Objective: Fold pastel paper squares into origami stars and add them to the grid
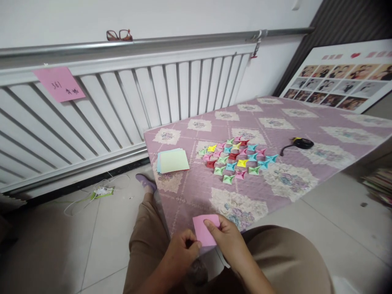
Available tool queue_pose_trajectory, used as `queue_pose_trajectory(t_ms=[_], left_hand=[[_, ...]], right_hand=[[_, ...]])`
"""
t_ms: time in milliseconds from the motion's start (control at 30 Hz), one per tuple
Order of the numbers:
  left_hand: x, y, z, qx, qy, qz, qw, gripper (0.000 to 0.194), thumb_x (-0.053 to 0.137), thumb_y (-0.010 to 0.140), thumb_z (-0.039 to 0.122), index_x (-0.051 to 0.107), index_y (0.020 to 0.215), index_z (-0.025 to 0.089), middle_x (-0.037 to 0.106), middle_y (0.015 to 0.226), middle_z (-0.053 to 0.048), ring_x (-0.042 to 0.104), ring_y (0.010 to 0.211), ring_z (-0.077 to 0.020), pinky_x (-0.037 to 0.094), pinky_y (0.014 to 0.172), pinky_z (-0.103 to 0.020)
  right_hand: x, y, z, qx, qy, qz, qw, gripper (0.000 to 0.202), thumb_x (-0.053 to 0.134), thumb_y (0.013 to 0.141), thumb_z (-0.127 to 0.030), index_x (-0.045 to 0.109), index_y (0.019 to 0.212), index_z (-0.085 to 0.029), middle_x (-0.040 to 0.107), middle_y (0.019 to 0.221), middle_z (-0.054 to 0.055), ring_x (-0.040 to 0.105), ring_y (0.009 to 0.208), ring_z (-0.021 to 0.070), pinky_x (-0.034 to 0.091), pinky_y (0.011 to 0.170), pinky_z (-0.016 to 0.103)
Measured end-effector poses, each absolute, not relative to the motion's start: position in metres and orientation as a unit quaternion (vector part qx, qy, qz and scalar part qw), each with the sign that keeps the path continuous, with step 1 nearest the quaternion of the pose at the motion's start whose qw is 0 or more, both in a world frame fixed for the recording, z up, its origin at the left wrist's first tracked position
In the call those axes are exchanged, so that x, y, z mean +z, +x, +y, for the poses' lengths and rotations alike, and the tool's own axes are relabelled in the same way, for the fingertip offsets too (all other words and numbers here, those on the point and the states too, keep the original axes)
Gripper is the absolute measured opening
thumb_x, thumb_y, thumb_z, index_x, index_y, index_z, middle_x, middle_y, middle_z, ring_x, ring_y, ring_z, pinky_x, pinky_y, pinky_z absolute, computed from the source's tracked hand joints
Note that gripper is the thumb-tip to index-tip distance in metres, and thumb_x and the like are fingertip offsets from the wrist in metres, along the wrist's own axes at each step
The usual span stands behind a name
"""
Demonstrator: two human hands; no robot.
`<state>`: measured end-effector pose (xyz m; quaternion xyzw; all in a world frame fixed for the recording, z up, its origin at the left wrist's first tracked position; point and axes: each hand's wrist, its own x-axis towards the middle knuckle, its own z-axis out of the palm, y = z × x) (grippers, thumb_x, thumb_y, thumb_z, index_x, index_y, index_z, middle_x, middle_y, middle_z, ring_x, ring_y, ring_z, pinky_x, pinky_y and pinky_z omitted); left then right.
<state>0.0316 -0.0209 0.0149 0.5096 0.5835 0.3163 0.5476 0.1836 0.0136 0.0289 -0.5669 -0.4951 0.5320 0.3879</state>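
A small sheet of pink paper [203,232] is held over the near edge of the table, just above my lap. My right hand [227,233] grips its right side, thumb flat on the face and fingers behind. At the lower left corner my left hand [187,245] pinches the sheet between thumb and curled fingers. Beyond my hands, several folded paper pieces [232,157] in pink, green, blue, yellow and red stand in slanting rows. To their left lies a stack of square coloured paper [174,161] with a pale green sheet on top.
A purple flowered cloth covers the table [190,196]. A black corded object [301,143] lies right of the folded pieces. Behind stand a white radiator [165,94] with a pink note [59,85] and a photo board [339,77]. A power strip [103,192] lies on the floor.
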Motion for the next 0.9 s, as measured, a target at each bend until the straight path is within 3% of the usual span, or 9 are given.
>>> queue_pose_trajectory(t_ms=[433, 567, 733, 900], left_hand=[[0.01, 0.024, -0.001, 0.245, 0.547, 0.609, 0.519, 0.008, 0.052, 0.072, 0.019, 0.053, 0.065, 0.016, 0.049, 0.06, 0.004, 0.044, 0.058, -0.011, 0.033, 0.054, -0.022], [0.008, 0.012, 0.004, 0.284, 0.621, 0.628, 0.374, 0.012, 0.047, 0.08, 0.02, 0.055, 0.071, 0.017, 0.056, 0.07, 0.0, 0.052, 0.068, -0.0146, 0.04, 0.064, -0.025], [-0.003, 0.012, 0.008, 0.302, 0.769, 0.54, 0.162, 0.02, 0.044, 0.083, 0.014, 0.059, 0.095, 0.018, 0.061, 0.097, -0.008, 0.056, 0.093, -0.0218, 0.047, 0.083, -0.038], [-0.013, 0.02, 0.016, 0.272, 0.847, 0.447, 0.094, 0.04, 0.045, 0.079, 0.009, 0.052, 0.119, 0.014, 0.057, 0.115, -0.012, 0.048, 0.116, -0.0243, 0.043, 0.098, -0.044]], right_hand=[[0.012, 0.194, 0.056, 0.57, -0.545, -0.533, 0.305, 0.028, 0.056, 0.074, -0.044, 0.062, 0.075, -0.017, 0.055, 0.061, -0.003, 0.046, 0.054, 0.0111, 0.035, 0.051, 0.023], [0.009, 0.2, 0.077, 0.531, -0.543, -0.587, 0.28, 0.029, 0.052, 0.077, -0.044, 0.061, 0.077, -0.017, 0.055, 0.061, -0.002, 0.047, 0.054, 0.0113, 0.035, 0.05, 0.023], [0.008, 0.198, 0.092, 0.502, -0.54, -0.629, 0.247, 0.024, 0.052, 0.077, -0.038, 0.061, 0.069, -0.018, 0.056, 0.059, -0.002, 0.048, 0.053, 0.0116, 0.033, 0.048, 0.022], [0.01, 0.194, 0.096, 0.467, -0.541, -0.663, 0.223, 0.019, 0.052, 0.077, -0.032, 0.061, 0.067, -0.018, 0.059, 0.06, -0.001, 0.051, 0.055, 0.0122, 0.034, 0.051, 0.022]])
